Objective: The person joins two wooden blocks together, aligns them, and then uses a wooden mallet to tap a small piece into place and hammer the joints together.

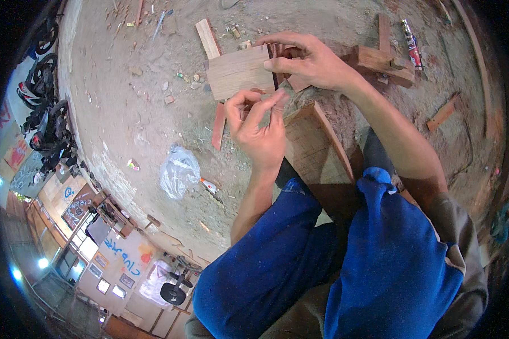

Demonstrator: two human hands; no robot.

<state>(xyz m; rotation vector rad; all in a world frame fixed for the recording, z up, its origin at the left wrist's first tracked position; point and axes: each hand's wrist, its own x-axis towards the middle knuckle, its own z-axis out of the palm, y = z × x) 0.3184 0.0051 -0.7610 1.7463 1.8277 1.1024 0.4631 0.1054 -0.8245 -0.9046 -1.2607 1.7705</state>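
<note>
A light rectangular wooden board [238, 72] with a dark strip along its right edge lies ahead of me, over some narrower wood pieces. My right hand [314, 61] has its thumb and fingers closed around the dark-edged end. Just below the board's near right corner, my left hand [260, 124] has its thumb and fingertips pinched together. Whatever sits in that pinch, if anything, is too small to make out. Between my legs rests a shallow wooden tray-like box [316, 144], its lower part in shadow.
Wood offcuts [218, 125] lie around the board on the dusty ground. A clear plastic bag [179, 172] and a small white tube [209, 185] are at left. Right of my hands are a thick wooden block [385, 65] and a red-and-silver can [414, 53].
</note>
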